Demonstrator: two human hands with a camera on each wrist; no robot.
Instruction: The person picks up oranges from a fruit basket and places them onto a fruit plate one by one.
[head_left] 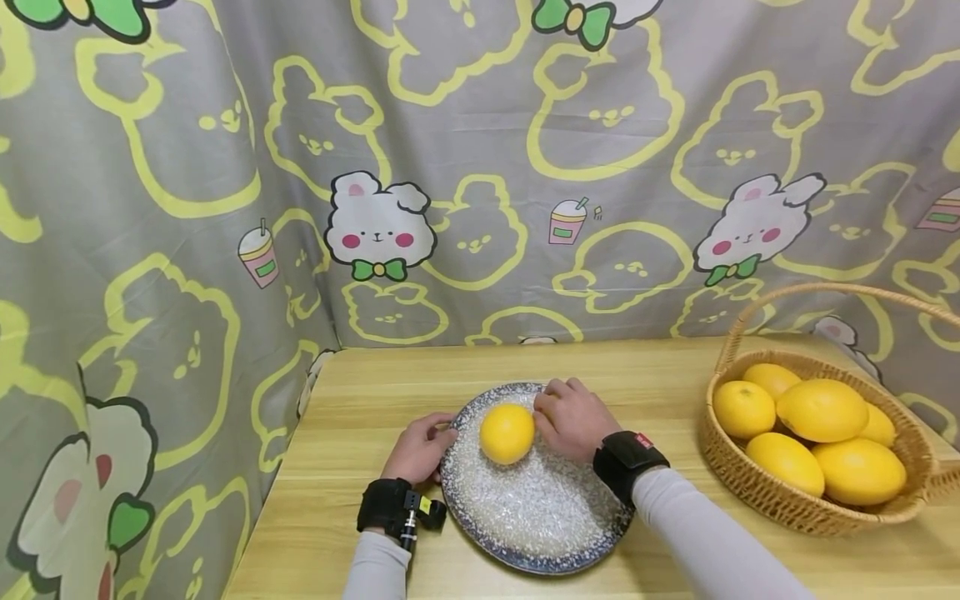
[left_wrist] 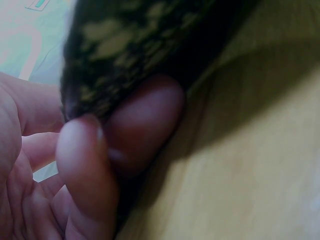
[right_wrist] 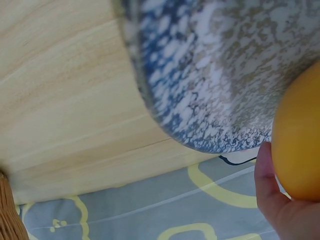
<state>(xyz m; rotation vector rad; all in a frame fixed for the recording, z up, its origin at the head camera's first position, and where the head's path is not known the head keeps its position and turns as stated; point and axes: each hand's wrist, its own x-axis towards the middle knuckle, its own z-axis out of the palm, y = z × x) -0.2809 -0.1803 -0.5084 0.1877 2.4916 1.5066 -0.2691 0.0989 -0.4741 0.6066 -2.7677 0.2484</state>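
right hand (head_left: 572, 418) cups round yellow orange (head_left: 507, 432) on plate (head_left: 540, 517).

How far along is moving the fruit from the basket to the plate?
Early, by the look of it. Done: one fruit sits on the plate. In hand: the right hand is against that fruit, and the left hand holds the plate's rim. Left: about six fruits are in the basket, untouched.
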